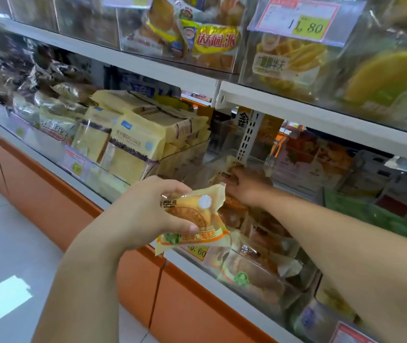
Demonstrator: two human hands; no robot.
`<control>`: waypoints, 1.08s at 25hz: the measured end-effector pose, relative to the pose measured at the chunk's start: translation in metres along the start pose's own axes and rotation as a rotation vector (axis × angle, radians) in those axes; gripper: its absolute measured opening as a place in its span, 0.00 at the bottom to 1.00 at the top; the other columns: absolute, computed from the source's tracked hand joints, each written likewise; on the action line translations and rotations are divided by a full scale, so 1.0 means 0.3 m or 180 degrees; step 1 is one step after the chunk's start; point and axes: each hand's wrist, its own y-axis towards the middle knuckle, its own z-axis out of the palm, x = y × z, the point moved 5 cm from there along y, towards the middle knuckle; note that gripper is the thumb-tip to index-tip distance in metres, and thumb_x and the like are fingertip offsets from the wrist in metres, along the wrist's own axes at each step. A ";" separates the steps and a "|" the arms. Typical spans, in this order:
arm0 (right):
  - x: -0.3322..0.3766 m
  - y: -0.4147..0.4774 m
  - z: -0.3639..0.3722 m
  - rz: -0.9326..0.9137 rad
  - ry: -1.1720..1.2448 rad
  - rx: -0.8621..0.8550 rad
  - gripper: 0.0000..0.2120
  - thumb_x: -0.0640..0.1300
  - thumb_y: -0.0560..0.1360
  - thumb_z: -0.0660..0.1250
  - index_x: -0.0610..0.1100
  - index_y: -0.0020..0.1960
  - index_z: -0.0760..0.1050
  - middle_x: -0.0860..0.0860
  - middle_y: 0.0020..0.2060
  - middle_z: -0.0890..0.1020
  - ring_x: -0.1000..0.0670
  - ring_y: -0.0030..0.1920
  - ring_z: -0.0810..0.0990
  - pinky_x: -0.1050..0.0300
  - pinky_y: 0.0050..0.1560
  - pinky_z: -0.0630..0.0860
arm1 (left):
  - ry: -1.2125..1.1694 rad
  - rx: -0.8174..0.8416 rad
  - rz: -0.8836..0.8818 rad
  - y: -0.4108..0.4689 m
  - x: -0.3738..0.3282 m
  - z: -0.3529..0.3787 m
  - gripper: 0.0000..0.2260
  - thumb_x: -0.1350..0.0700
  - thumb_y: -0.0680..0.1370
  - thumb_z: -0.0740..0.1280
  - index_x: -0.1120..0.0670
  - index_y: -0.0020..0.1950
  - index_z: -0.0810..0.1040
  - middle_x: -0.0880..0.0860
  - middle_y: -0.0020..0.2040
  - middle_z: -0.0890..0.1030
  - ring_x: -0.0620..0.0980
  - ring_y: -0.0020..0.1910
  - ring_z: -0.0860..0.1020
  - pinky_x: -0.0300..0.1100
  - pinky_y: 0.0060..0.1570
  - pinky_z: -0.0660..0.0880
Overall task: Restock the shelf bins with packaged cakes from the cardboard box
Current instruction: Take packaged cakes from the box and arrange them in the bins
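Observation:
My left hand (pixel 145 211) grips a packaged cake (pixel 195 219) in a yellow wrapper, holding it in front of the shelf edge. My right hand (pixel 244 186) reaches deep into a clear plastic shelf bin (pixel 294 293) and its fingers rest on another yellow-wrapped cake (pixel 227 173) at the back of the bin. Whether those fingers curl round that cake is hidden by blur. Several more of the same cakes (pixel 254 263) lie in the front of the bin below my right forearm. The cardboard box is out of view.
A neighbouring bin to the left holds pale yellow bread packs (pixel 133 147). Upper shelf bins carry other snacks and a price tag (pixel 304 18). An orange cabinet base (pixel 73 201) runs under the shelf; white tiled floor (pixel 12 256) lies at the left.

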 end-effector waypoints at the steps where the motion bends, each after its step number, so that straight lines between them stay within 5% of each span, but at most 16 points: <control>1: 0.005 -0.027 -0.040 -0.0006 0.0057 -0.0077 0.33 0.69 0.76 0.51 0.52 0.74 0.62 0.45 0.74 0.62 0.39 0.73 0.59 0.45 0.69 0.61 | -0.0007 -0.0003 0.0050 0.002 -0.014 -0.001 0.20 0.46 0.65 0.80 0.31 0.50 0.75 0.39 0.57 0.73 0.41 0.51 0.73 0.43 0.51 0.73; 3: 0.010 -0.102 -0.155 -0.0141 0.0705 -0.0279 0.31 0.68 0.77 0.47 0.54 0.76 0.60 0.48 0.75 0.62 0.47 0.68 0.66 0.50 0.68 0.62 | 0.0053 0.0001 0.0150 0.006 -0.043 0.003 0.19 0.45 0.66 0.79 0.29 0.47 0.73 0.39 0.56 0.72 0.43 0.53 0.72 0.46 0.56 0.73; 6: 0.045 -0.294 -0.273 -0.0728 0.2031 0.0523 0.29 0.75 0.70 0.53 0.64 0.65 0.72 0.60 0.62 0.78 0.61 0.53 0.78 0.57 0.65 0.68 | 0.0231 -0.0135 0.0263 0.019 -0.085 0.021 0.21 0.44 0.66 0.79 0.31 0.53 0.73 0.39 0.55 0.71 0.45 0.60 0.69 0.48 0.60 0.72; 10: 0.055 -0.401 -0.293 -0.1190 0.1204 0.0748 0.26 0.67 0.63 0.70 0.68 0.61 0.72 0.70 0.52 0.78 0.69 0.52 0.76 0.70 0.54 0.71 | 0.0242 -0.0469 0.0682 0.053 -0.170 0.088 0.30 0.45 0.65 0.79 0.39 0.64 0.71 0.40 0.59 0.70 0.37 0.55 0.70 0.30 0.51 0.69; 13: -0.099 -0.302 -0.311 -0.0466 0.1422 0.0017 0.22 0.57 0.64 0.77 0.61 0.56 0.77 0.65 0.50 0.79 0.63 0.51 0.78 0.63 0.54 0.75 | 0.0066 -0.0974 0.0916 0.076 -0.175 0.108 0.39 0.45 0.67 0.77 0.40 0.73 0.62 0.44 0.73 0.63 0.42 0.70 0.63 0.42 0.72 0.62; 16: -0.315 -0.205 -0.333 0.0476 0.1219 -0.0478 0.25 0.52 0.64 0.80 0.52 0.59 0.78 0.54 0.57 0.78 0.50 0.56 0.78 0.55 0.56 0.74 | 0.0566 -0.1179 0.0470 0.108 -0.091 0.116 0.42 0.40 0.72 0.72 0.41 0.79 0.52 0.46 0.80 0.50 0.48 0.78 0.48 0.49 0.75 0.50; 19: -0.398 -0.144 -0.297 0.0632 0.0347 -0.0107 0.23 0.49 0.66 0.79 0.45 0.59 0.79 0.52 0.55 0.77 0.48 0.56 0.77 0.57 0.51 0.72 | 0.0552 -0.0824 0.0131 0.124 -0.012 0.161 0.43 0.40 0.74 0.70 0.44 0.80 0.48 0.47 0.81 0.45 0.50 0.79 0.47 0.51 0.76 0.52; 23: -0.388 -0.102 -0.248 0.0570 -0.0215 0.0260 0.08 0.46 0.67 0.77 0.47 0.45 0.82 0.51 0.42 0.82 0.54 0.40 0.77 0.58 0.42 0.72 | 0.0537 -0.0593 0.0126 0.132 0.025 0.206 0.46 0.42 0.72 0.73 0.46 0.80 0.48 0.45 0.80 0.43 0.51 0.79 0.48 0.49 0.75 0.55; 27: -0.384 -0.099 -0.252 0.0625 -0.0086 0.0337 0.10 0.41 0.68 0.77 0.51 0.39 0.77 0.48 0.47 0.82 0.50 0.45 0.79 0.57 0.46 0.76 | 0.0502 -0.0619 0.0125 0.135 0.030 0.208 0.47 0.44 0.71 0.75 0.45 0.80 0.48 0.43 0.80 0.42 0.50 0.79 0.48 0.49 0.74 0.58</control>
